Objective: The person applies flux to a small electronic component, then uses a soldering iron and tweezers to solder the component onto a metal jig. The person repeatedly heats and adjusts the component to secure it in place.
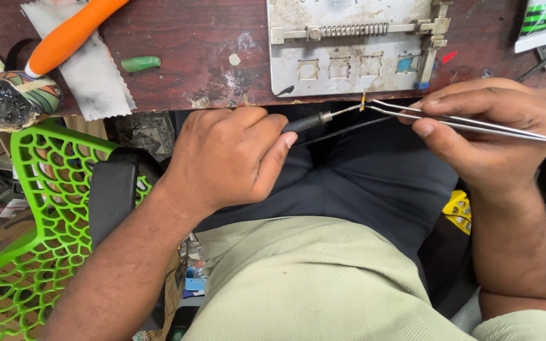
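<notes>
Tiny orange part (363, 101) pinched in tweezers (475, 125) near tabletop (210, 50) edge. Right hand (494, 126) clamped on tweezers, left hand (229, 158) closed on iron (314, 120). Part judged light, fragile; best held by edges.

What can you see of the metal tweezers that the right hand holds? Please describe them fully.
The tweezers are long, thin and silver, with the look of polished steel. Two slim arms run almost level from the right edge of the picture and narrow to fine tips near the table edge. The right hand pinches them between thumb and fingers at about the middle. The tips close on a tiny orange part, where the pointed tip of the tool from the left hand meets it.
</notes>
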Demonstrator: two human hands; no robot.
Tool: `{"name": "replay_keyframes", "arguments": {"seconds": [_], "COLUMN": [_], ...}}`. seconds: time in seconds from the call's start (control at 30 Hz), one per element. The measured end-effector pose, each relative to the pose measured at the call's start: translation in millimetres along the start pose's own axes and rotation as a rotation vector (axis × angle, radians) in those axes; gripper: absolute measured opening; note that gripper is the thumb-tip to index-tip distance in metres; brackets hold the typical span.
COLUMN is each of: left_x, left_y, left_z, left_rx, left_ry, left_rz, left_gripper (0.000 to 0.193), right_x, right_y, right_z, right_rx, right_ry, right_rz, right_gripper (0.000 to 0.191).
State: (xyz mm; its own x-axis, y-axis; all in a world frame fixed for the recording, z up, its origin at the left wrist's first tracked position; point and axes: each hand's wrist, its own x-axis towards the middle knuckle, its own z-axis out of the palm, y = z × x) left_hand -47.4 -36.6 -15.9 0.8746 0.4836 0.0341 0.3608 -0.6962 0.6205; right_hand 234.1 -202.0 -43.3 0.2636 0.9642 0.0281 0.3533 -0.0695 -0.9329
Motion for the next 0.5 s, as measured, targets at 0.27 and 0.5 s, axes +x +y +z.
{"name": "replay_keyframes", "arguments": {"seconds": [0.27,0.5], "left_x": [-1,-1], "left_y": [-1,-2], "left_z": [0,1], "left_rx": [-0.026,-0.021], "left_ry": [0.003,0.002], "left_rz": [0.000,0.003], "left_gripper": [0.018,0.018], "right_x": [-2,-11], "right_y": [4,13], "right_z": [0,1], "right_rx": [0.166,0.472], "right_ry": [-0.003,0.044], "right_rz": [-0.002,0.038], "right_gripper": [0.013,0.017]}}
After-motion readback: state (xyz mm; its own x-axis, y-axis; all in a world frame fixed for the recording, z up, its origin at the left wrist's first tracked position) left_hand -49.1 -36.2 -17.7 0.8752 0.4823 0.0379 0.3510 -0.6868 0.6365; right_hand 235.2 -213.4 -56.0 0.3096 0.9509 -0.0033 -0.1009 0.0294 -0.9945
